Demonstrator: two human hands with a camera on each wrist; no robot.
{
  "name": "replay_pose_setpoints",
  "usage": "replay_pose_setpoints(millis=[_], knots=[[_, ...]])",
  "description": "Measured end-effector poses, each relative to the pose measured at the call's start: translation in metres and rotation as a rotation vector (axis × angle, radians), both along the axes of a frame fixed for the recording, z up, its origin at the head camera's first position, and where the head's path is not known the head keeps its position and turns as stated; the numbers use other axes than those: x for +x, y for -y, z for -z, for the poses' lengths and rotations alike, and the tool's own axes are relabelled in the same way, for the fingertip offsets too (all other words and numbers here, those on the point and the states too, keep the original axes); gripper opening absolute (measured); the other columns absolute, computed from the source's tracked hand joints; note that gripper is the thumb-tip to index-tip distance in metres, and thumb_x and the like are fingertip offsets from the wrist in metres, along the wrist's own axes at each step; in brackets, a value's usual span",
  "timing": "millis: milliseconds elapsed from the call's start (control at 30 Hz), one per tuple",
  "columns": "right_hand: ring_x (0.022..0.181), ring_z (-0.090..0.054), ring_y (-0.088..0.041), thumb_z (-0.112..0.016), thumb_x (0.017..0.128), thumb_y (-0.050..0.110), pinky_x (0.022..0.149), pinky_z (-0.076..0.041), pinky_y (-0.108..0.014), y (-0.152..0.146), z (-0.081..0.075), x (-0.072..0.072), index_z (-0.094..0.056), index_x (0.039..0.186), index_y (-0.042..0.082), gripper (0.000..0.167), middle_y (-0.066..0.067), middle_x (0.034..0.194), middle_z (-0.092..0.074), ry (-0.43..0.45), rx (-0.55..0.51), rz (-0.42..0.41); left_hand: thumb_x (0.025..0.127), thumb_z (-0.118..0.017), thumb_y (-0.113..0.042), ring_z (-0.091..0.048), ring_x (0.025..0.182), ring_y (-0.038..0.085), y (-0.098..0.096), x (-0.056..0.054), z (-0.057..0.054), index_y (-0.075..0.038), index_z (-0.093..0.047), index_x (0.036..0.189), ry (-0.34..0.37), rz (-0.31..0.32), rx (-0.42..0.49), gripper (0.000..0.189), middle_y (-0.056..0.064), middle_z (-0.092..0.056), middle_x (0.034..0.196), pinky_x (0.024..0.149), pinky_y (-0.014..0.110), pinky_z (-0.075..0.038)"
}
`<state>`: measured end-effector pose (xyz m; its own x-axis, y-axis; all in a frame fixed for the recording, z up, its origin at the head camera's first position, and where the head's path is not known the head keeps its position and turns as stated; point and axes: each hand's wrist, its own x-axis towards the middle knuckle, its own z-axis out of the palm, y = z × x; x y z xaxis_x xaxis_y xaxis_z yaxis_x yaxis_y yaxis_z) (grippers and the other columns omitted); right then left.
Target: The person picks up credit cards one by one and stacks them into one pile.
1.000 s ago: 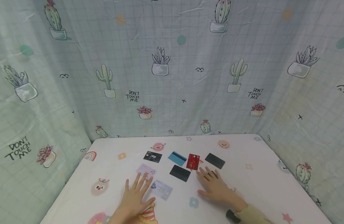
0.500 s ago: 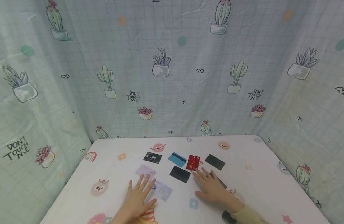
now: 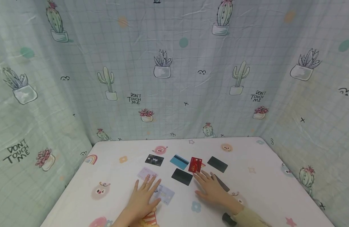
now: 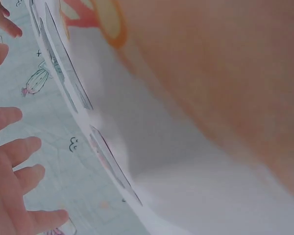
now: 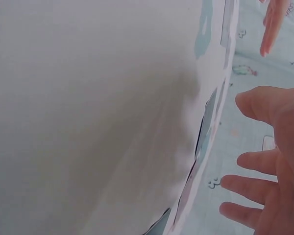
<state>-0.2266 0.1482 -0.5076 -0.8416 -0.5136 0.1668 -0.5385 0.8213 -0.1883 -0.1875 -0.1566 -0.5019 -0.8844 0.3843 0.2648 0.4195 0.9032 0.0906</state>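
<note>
My left hand (image 3: 143,198) is spread with fingers straight above a lilac card (image 3: 146,171) and a pale grey-blue card (image 3: 166,194), partly covering both. In the left wrist view the left fingers (image 4: 27,178) hold nothing and appear raised off the table. The right hand (image 3: 212,190) is likewise spread, its fingertips near the lower edge of a red VIP card (image 3: 195,164). A dark card (image 3: 222,183) lies partly hidden behind it. Between the hands is a black card (image 3: 182,176). The right wrist view shows the right fingers (image 5: 252,188) extended with nothing held.
Farther back lie a black Vip card (image 3: 154,160), a blue card with a dark stripe (image 3: 179,161) and another dark card (image 3: 217,164). The white table (image 3: 262,195) has printed cartoon figures. A cactus-print curtain (image 3: 174,88) encloses its back and sides.
The right hand has drifted left, uncovering more of the dark card beside it. The left hand has shifted slightly right. The cards stay where they were.
</note>
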Motion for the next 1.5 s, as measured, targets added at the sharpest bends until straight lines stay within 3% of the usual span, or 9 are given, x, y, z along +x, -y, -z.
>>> replay_pose_setpoints(millis=[233,467,1000,1300,1500], knots=[[0.128,-0.033,-0.032,-0.056,0.083,0.041,0.100,-0.019,-0.062,0.003,-0.002,-0.002,-0.035,0.136,0.012,0.063,-0.008,0.138,-0.041,0.012,0.021,0.008,0.083,-0.053,-0.043,-0.024,0.134,0.031,-0.004,-0.006,-0.006,-0.020,-0.037,0.136,0.074,0.028,0.009,0.060,0.007,-0.034,0.143,0.101,0.061,-0.015],[0.127,-0.035,-0.032,-0.057,0.082,0.038,0.100,-0.020,-0.061,0.005,-0.004,-0.003,-0.038,0.134,0.010,0.062,-0.009,0.136,-0.044,0.000,0.023,0.000,0.082,-0.056,-0.039,-0.030,0.131,0.032,-0.006,-0.013,-0.004,-0.018,-0.038,0.135,0.013,0.068,-0.007,0.060,0.009,-0.038,0.140,0.099,0.061,-0.023],[0.119,-0.043,-0.029,-0.060,0.081,0.036,0.098,-0.028,-0.058,0.012,-0.009,-0.007,-0.045,0.128,0.010,0.056,-0.008,0.125,-0.052,-0.091,0.024,-0.007,0.081,-0.059,-0.035,-0.034,0.129,0.035,-0.009,-0.028,-0.006,-0.016,-0.043,0.132,-0.044,0.143,-0.006,0.057,0.012,-0.043,0.136,0.098,0.061,-0.025],[0.116,-0.044,-0.029,-0.060,0.081,0.033,0.097,-0.028,-0.058,0.015,-0.009,-0.009,-0.047,0.126,0.009,0.053,-0.008,0.121,-0.054,-0.089,-0.001,-0.021,0.080,-0.061,-0.032,-0.039,0.125,0.036,-0.015,-0.038,-0.003,-0.014,-0.049,0.127,-0.110,0.199,-0.019,0.052,0.012,-0.049,0.131,0.096,0.060,-0.028],[0.115,-0.045,-0.030,-0.061,0.080,0.032,0.096,-0.028,-0.059,0.020,-0.012,-0.008,-0.047,0.125,0.009,0.052,-0.009,0.120,-0.054,-0.064,-0.037,-0.032,0.081,-0.059,-0.033,-0.040,0.125,0.033,-0.021,-0.046,-0.003,-0.016,-0.049,0.127,-0.120,0.221,-0.075,0.050,0.009,-0.050,0.131,0.098,0.057,-0.029]])
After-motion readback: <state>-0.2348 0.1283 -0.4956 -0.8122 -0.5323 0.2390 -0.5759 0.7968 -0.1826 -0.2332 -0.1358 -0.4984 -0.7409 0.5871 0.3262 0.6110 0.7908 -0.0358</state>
